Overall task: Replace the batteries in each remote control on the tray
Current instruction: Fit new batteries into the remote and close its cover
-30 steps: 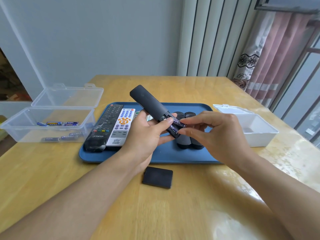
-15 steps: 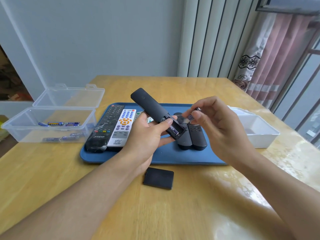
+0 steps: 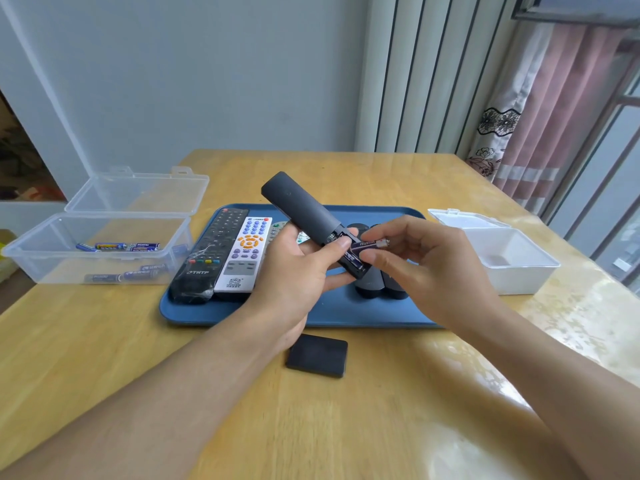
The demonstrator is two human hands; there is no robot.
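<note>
My left hand (image 3: pixel 298 268) grips a slim black remote (image 3: pixel 301 211) above the blue tray (image 3: pixel 339 311), its back up and its battery bay open at the near end. My right hand (image 3: pixel 426 268) pinches a purple battery (image 3: pixel 369 244) that sticks out of that bay at a slant. One more battery lies inside the bay (image 3: pixel 353 263). The remote's black cover (image 3: pixel 317 355) lies on the table in front of the tray. On the tray rest a black TNTF remote (image 3: pixel 207 258), a white remote (image 3: pixel 244 254) and two dark remotes (image 3: pixel 377 285).
An open clear box (image 3: pixel 45 268) at the left holds several blue batteries (image 3: pixel 117 246). A white open box (image 3: pixel 512 268) stands to the right of the tray. Curtains and a window frame stand beyond the wooden table's right edge.
Half a second ago my right hand was raised off the remote, fingers pinched. It has come back down, and a purple battery now slants out of the bay between its fingers.
</note>
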